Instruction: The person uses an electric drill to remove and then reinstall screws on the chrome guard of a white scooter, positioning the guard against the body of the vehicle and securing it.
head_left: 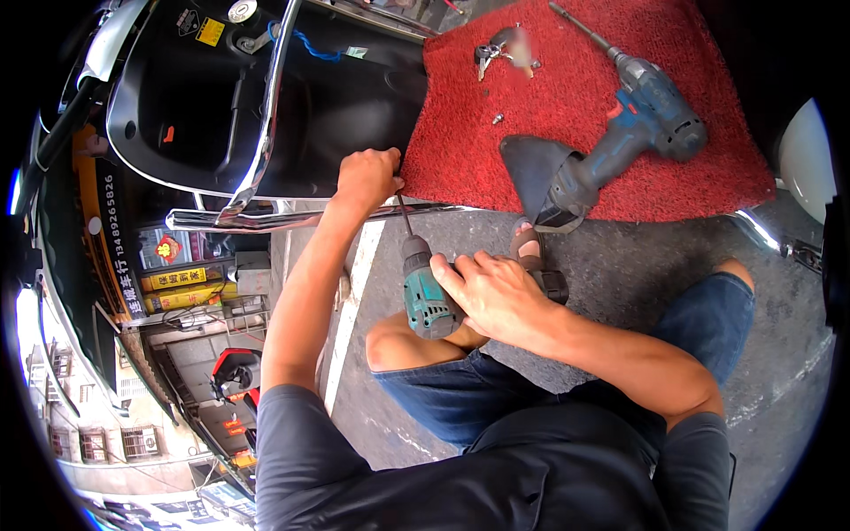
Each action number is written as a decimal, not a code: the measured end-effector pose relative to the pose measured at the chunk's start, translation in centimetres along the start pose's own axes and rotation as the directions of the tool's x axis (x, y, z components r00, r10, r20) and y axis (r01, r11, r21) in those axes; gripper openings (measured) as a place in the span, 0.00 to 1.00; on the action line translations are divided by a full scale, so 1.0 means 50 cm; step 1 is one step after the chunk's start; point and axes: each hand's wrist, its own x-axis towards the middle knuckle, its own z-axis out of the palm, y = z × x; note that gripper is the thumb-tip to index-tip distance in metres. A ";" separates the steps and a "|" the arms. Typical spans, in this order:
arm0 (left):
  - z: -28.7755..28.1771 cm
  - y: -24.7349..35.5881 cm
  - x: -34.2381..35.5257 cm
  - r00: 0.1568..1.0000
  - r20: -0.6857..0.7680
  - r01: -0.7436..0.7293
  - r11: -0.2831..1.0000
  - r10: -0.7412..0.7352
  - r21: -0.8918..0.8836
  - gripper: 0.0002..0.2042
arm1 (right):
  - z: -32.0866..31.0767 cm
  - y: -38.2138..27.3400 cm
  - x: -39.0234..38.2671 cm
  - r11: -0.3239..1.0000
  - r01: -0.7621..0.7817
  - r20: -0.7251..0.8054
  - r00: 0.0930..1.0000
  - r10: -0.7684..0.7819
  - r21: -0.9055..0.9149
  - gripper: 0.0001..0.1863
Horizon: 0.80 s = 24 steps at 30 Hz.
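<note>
My right hand (500,296) is wrapped round the handle of a teal cordless drill (428,301). The drill's long thin bit (405,215) points away from me, toward the chrome-trimmed lower edge of a black vehicle panel (345,115). Beside the bit's tip, my left hand (366,183) is closed at that edge, its fingers curled; what they hold, if anything, is hidden. On the red mat (460,164) lies a second, blue-grey cordless power tool (651,106) with a long bit. A bunch of keys (485,57) and a small metal fastener (498,119) rest there too.
A chrome bar (270,115) crosses the black panel, with a blue cord (310,49) tied near it. My bent knees are below the mat, over grey pavement (611,265) with a painted white line (350,301). Shopfronts and a red vehicle (232,372) stand at left.
</note>
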 end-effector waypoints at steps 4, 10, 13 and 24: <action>-0.013 -0.023 0.020 0.987 0.036 -0.157 0.987 0.157 0.018 0.08 | -0.031 0.016 0.000 0.992 -0.086 -0.010 0.996 0.088 0.092 0.37; -0.005 -0.025 -0.001 0.983 -0.017 -0.184 0.974 0.183 -0.135 0.10 | -0.017 0.031 -0.013 0.870 -0.307 0.006 0.944 0.330 0.386 0.46; 0.006 -0.016 0.001 0.993 -0.001 -0.115 0.986 0.115 -0.121 0.10 | -0.014 0.040 -0.015 0.789 -0.311 -0.019 0.926 0.377 0.529 0.41; 0.012 -0.014 0.004 0.995 0.005 -0.103 0.994 0.104 -0.046 0.10 | -0.018 0.063 -0.002 -0.202 -0.266 0.334 0.739 0.585 0.943 0.20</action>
